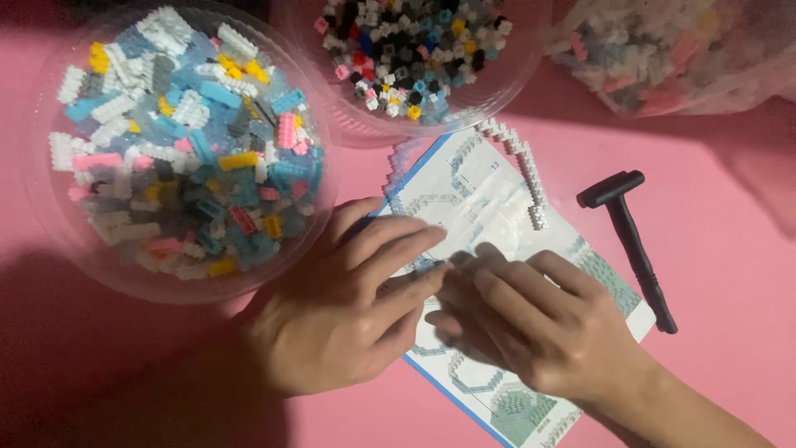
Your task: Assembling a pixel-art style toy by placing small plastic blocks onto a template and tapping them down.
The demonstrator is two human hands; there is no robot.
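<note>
1. Pink tabletop is covered by an instruction sheet, on which both hands are pressed.
2. Left hand and right hand fingertips are pinched together, possibly on a small brick; this cannot be told.
3. A black hammer-shaped tool lies right; a clear bowl of bricks sits left.
</note>
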